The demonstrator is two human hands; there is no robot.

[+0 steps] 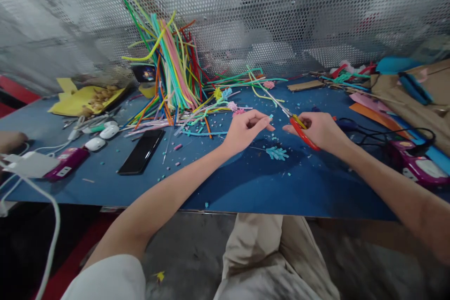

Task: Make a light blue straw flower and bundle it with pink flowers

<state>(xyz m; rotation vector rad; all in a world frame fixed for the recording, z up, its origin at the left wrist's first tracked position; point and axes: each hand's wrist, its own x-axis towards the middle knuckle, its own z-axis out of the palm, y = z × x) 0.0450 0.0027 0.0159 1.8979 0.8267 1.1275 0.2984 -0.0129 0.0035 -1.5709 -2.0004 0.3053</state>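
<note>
My left hand (247, 130) is closed in a pinch, and a tiny light-blue piece of pipe cleaner (271, 116) shows at its fingertips. My right hand (315, 127) grips scissors (301, 132) by their red and yellow handles. Their metal blades point up and away to the left, and I cannot tell how far apart they are. On the blue table (242, 183), just below and between my hands, lies a light-blue leaf-shaped piece (277, 153) with a thin wire stem. Small blue clippings are scattered around it.
A tall bundle of colourful pipe cleaners (174, 70) stands at the back left. A black phone (141, 152) lies left of my left arm, near a purple device (66, 164) and white cables. Another purple device (420, 161) sits at the right. Perforated metal (281, 14) closes off the back.
</note>
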